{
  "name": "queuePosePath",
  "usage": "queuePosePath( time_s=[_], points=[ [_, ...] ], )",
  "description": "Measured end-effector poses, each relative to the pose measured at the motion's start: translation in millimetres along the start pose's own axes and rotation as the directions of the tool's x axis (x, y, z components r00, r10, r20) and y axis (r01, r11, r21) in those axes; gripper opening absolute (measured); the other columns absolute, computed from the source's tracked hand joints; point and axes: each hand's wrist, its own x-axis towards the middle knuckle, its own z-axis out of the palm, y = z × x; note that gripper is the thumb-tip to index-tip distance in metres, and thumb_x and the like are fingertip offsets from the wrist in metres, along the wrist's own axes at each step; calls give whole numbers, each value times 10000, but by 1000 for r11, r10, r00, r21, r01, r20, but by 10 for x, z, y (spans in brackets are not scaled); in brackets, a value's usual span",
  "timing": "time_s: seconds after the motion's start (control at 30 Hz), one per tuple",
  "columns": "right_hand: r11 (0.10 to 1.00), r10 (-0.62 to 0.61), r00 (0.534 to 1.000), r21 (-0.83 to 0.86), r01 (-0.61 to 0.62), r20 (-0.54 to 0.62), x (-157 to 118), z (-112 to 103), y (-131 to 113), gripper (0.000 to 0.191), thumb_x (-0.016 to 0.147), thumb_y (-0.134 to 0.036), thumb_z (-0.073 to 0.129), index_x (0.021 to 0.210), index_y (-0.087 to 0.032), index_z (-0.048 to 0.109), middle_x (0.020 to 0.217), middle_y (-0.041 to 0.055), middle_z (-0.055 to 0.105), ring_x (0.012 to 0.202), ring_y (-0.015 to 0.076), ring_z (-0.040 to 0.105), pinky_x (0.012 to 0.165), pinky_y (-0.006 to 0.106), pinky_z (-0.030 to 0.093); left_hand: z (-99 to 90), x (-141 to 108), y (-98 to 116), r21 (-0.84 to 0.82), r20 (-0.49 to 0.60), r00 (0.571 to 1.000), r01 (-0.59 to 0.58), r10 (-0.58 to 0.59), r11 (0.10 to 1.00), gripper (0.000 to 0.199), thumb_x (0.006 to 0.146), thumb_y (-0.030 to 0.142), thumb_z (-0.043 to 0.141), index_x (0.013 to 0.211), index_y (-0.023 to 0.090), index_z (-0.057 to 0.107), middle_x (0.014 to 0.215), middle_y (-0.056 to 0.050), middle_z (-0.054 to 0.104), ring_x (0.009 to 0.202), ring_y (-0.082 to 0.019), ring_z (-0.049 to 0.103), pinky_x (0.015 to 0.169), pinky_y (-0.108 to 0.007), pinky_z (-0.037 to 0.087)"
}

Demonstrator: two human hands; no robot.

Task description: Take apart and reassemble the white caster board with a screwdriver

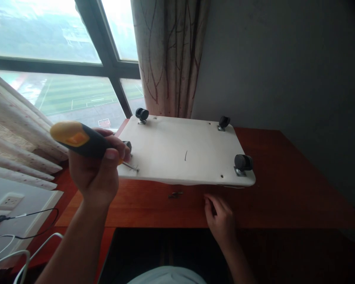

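My left hand is wrapped round the thick yellow and dark grey handle of a screwdriver. Its thin metal shaft slants down to the right, and the tip meets a hole near the front left corner of a white board. Black swivel casters on metal plates stand up at the board's corners; my left hand partly hides the near left one. Beside the board's front edge, my right hand rests over the table with curled fingers, thumb and forefinger close together. Whatever they may pinch is too small to make out.
Several small screws lie on the reddish wooden table in front of the board. A window and curtains stand behind and to the left. Cables run from a wall socket at lower left.
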Motion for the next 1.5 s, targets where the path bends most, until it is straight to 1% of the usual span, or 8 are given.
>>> queuePosePath(
  time_s=[0.47, 0.7, 0.87, 1.13, 1.23, 1.33, 1.4, 1.5],
  points=[
    [1000, 4, 1000, -7, -4, 4, -9, -3, -5, 176, 981, -167, 512, 1046, -180, 674, 958, 80, 728, 880, 208, 691, 800, 346, 554, 9, 40, -21, 96, -25, 997, 69, -67, 993, 420, 877, 512, 669, 1165, 207, 654, 763, -20, 626, 688, -192, 612, 632, -344, 524],
    [1000, 2, 1000, -6, -2, 1, 5, -9, -25, 172, 978, -152, 512, 1034, -179, 672, 949, 78, 726, 867, 205, 691, 788, 339, 550, -70, 134, -93, 125, -53, 998, 32, -26, 992, 244, 772, 228, 766, 979, 196, 641, 753, -8, 663, 630, -194, 631, 588, -339, 513],
    [1000, 11, 1000, 4, -11, 3, 6, -5, -25, 187, 978, -153, 501, 1036, -179, 676, 950, 81, 728, 874, 209, 693, 799, 344, 552, -81, 220, -76, 140, -62, 998, 13, -4, 990, 341, 713, 240, 815, 997, 202, 629, 767, -11, 696, 625, -180, 641, 596, -326, 529],
    [1000, 11, 1000, -1, -11, -4, 13, 3, -35, 201, 978, -157, 492, 1044, -176, 680, 957, 83, 733, 875, 210, 698, 799, 347, 557, -49, 649, 110, -18, 144, 989, -10, 13, 1000, 348, 746, 426, 740, 960, 155, 699, 684, -50, 663, 543, -194, 619, 437, -318, 492],
    [1000, 19, 1000, -7, -19, -7, 9, 5, -40, 206, 978, -158, 486, 1043, -178, 680, 955, 84, 734, 876, 214, 701, 800, 353, 560, -114, 828, 27, -148, 359, 933, 77, -19, 986, 317, 651, 417, 787, 807, 153, 701, 570, -45, 596, 531, -213, 620, 490, -377, 544],
    [1000, 25, 1000, -7, -25, -3, 4, 8, -41, 209, 979, -155, 482, 1048, -181, 678, 960, 84, 733, 882, 216, 698, 807, 357, 561, -213, 956, -141, -229, 581, 800, 336, -148, 914, 330, 600, 436, 823, 669, 190, 615, 448, 0, 484, 404, -175, 539, 400, -372, 529],
    [1000, 27, 1000, -5, -27, 3, 3, 8, -41, 207, 978, -154, 485, 1048, -181, 678, 962, 83, 732, 885, 215, 697, 807, 357, 560, -276, 1004, -249, -246, 663, 719, 474, -211, 845, 388, 552, 410, 845, 587, 216, 511, 382, 46, 389, 315, -137, 458, 309, -325, 490],
    [1000, 29, 1000, -1, -29, 10, 4, 6, -45, 205, 975, -149, 487, 1042, -179, 679, 961, 83, 732, 885, 214, 697, 807, 354, 559, -315, 1017, -328, -270, 700, 680, 536, -220, 800, 447, 530, 344, 862, 558, 233, 430, 351, 97, 294, 239, -97, 370, 233, -253, 435]
  ],
)
